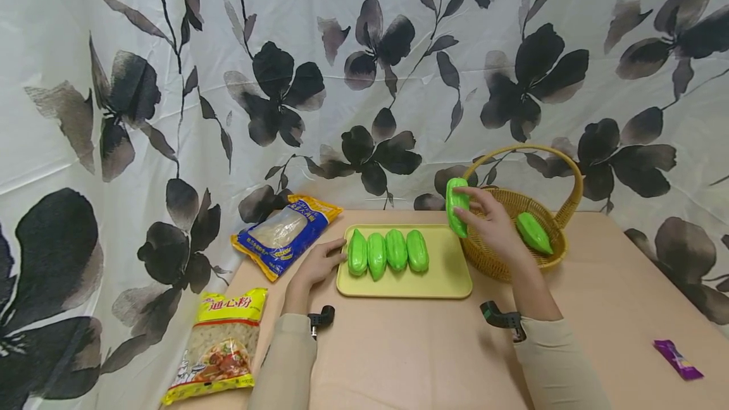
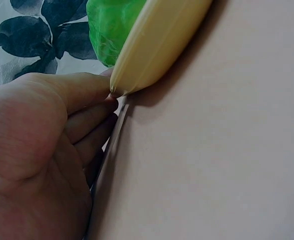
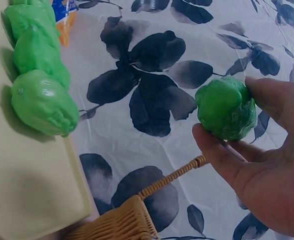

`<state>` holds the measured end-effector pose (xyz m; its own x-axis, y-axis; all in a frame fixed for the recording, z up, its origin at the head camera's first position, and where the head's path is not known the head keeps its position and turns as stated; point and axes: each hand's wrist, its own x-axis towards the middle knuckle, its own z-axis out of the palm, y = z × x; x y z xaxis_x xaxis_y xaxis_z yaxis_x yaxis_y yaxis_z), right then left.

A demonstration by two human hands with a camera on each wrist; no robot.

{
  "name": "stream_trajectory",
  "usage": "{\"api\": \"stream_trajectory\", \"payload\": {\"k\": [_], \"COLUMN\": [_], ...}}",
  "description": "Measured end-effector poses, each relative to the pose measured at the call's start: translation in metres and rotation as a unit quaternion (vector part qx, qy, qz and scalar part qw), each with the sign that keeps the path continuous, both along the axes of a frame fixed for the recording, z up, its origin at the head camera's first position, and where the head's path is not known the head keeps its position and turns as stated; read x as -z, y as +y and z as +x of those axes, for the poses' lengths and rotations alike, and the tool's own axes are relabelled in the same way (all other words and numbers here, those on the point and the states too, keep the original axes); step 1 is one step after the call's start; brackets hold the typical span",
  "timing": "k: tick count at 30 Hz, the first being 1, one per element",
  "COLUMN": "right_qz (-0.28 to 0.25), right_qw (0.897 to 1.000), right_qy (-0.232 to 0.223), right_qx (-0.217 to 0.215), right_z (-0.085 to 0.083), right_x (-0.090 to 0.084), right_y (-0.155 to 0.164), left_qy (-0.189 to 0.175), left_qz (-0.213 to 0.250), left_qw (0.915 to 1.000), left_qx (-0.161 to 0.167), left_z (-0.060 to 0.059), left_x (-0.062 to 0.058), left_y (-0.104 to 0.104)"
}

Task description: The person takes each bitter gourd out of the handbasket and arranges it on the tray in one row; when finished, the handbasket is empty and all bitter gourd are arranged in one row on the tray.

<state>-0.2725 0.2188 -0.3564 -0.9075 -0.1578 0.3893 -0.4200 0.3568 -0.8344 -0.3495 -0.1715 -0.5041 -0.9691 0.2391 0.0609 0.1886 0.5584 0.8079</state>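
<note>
My right hand [image 1: 490, 220] holds a shiny green gourd-like vegetable [image 1: 457, 207] upright between thumb and fingers, raised beside the left rim of a wicker basket [image 1: 486, 264]. In the right wrist view, the same green vegetable [image 3: 226, 107] appears end-on in the fingertips. Another green vegetable [image 1: 534, 233] lies inside the basket. At the left, my left hand [image 1: 319, 264] pinches the edge of a pale yellow tray [image 1: 444, 277]; its rim [image 2: 159, 50] meets the fingertips in the left wrist view. Several green vegetables [image 1: 396, 250] lie side by side on the tray's left half.
A blue and yellow packet [image 1: 287, 233] lies behind my left hand. Nearer, at the table's left edge, is a yellow pasta bag [image 1: 222, 340]. A small purple packet [image 1: 678, 359] lies at the far right. The basket's tall handle [image 1: 575, 176] arches above it. Flowered cloth hangs behind.
</note>
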Motion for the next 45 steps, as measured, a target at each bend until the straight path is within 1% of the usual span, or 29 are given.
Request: {"api": "stream_trajectory", "payload": {"k": [3, 7, 10, 15, 17, 22, 28, 31, 38, 42, 45], "right_qz": [0.0, 0.011, 0.028, 0.068, 0.085, 0.105, 0.157, 0.178, 0.202, 0.22, 0.222], "right_qw": [1.0, 1.0, 0.999, 0.997, 0.996, 0.994, 0.987, 0.984, 0.979, 0.975, 0.974], "right_qy": [-0.002, -0.015, -0.021, -0.025, -0.03, -0.042, -0.023, -0.015, -0.037, -0.038, -0.04], "right_qx": [-0.022, -0.014, -0.009, -0.013, -0.008, -0.008, -0.009, -0.004, 0.011, 0.017, 0.015], "right_z": [-0.009, -0.025, -0.032, -0.038, -0.039, -0.044, -0.05, -0.052, -0.051, -0.05, -0.05], "right_x": [0.01, 0.029, 0.039, 0.051, 0.056, 0.069, 0.083, 0.089, 0.094, 0.096, 0.096], "right_y": [-0.001, 0.001, 0.0, -0.005, -0.007, -0.014, -0.02, -0.021, -0.026, -0.028, -0.029], "left_qy": [-0.003, -0.002, 0.0, 0.001, 0.001, 0.003, 0.003, 0.004, -0.001, -0.004, -0.005], "left_qz": [-0.004, -0.006, -0.005, -0.005, -0.004, -0.002, -0.007, -0.008, -0.009, -0.005, -0.004], "left_qw": [1.0, 1.0, 1.0, 1.0, 1.0, 1.0, 1.0, 1.0, 0.9999, 1.0, 1.0], "left_qx": [0.0, 0.0, 0.0, 0.0, 0.0, 0.001, 0.0, 0.0, -0.005, -0.006, -0.006], "left_z": [-0.001, -0.002, -0.003, -0.002, -0.002, -0.001, -0.002, -0.002, -0.003, -0.002, -0.001], "left_x": [0.001, 0.003, 0.004, 0.004, 0.003, 0.002, 0.002, 0.003, 0.003, 0.003, 0.002], "left_y": [0.0, 0.0, 0.0, 0.0, 0.0, 0.0, 0.0, 0.0, 0.0, 0.0, 0.0]}}
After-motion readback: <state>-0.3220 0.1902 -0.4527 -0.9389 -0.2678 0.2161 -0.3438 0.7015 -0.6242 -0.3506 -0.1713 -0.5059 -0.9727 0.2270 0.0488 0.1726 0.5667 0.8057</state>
